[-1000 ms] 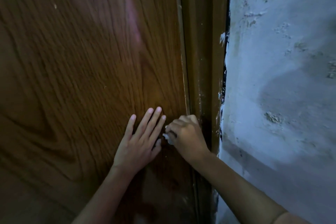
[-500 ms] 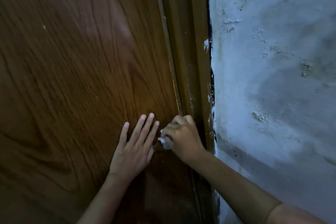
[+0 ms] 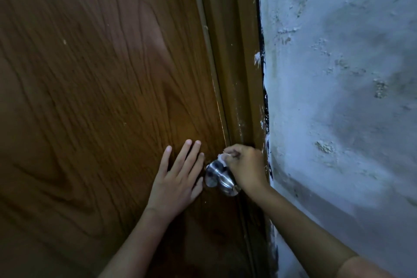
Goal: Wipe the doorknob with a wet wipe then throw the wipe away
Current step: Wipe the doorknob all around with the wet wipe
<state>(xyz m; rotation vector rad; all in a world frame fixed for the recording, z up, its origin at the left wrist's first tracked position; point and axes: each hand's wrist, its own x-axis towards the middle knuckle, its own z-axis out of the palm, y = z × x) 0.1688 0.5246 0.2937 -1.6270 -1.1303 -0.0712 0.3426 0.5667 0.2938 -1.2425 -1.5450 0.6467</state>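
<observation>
One door (image 3: 94, 97) is seen. The knob (image 3: 217, 176), hidden before, is now bared between two hands. The left hand (image 3: 178, 178) is laid flat and open on the door, holding nothing. The right hand (image 3: 247, 166) is closed on one wipe (image 3: 222, 157), pressed on the knob's top.

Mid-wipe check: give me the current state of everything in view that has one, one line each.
Door: shut against its frame.
Doorknob: metal, partly uncovered, being wiped from the right side.
Wet wipe: bunched in the fingers, pressed on the knob.
Right hand: closed on the wipe.
Left hand: open, flat on the door beside the knob.
</observation>
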